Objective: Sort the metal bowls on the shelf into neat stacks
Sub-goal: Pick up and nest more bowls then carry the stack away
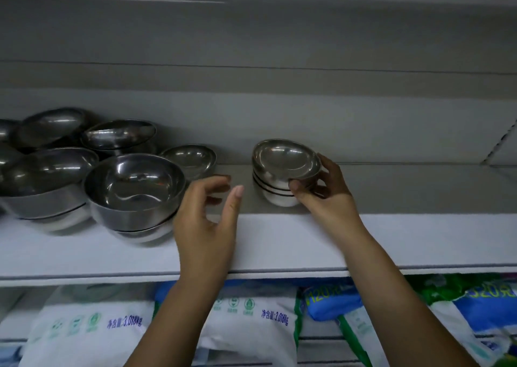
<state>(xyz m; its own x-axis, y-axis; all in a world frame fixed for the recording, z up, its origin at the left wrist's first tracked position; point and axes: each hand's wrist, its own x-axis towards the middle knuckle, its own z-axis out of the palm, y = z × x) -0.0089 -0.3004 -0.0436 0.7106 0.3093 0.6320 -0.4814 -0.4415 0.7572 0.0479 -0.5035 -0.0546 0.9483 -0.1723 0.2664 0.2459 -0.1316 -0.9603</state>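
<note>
A small stack of metal bowls (275, 190) stands on the white shelf (279, 243), right of centre. Its top bowl (285, 158) sits tilted, and my right hand (324, 193) grips that bowl's right rim with thumb and fingers. My left hand (208, 212) hovers open between this stack and a larger bowl stack (134, 190), holding nothing. Further left lie several loose and leaning bowls (50, 170), some nested, some tipped. One small bowl (190, 159) rests behind the large stack.
The shelf's grey back panel (279, 115) rises behind the bowls. Bare shelf board (419, 187) extends to the right of the small stack. Below the shelf edge lie white and blue bags (251, 319) on a lower shelf.
</note>
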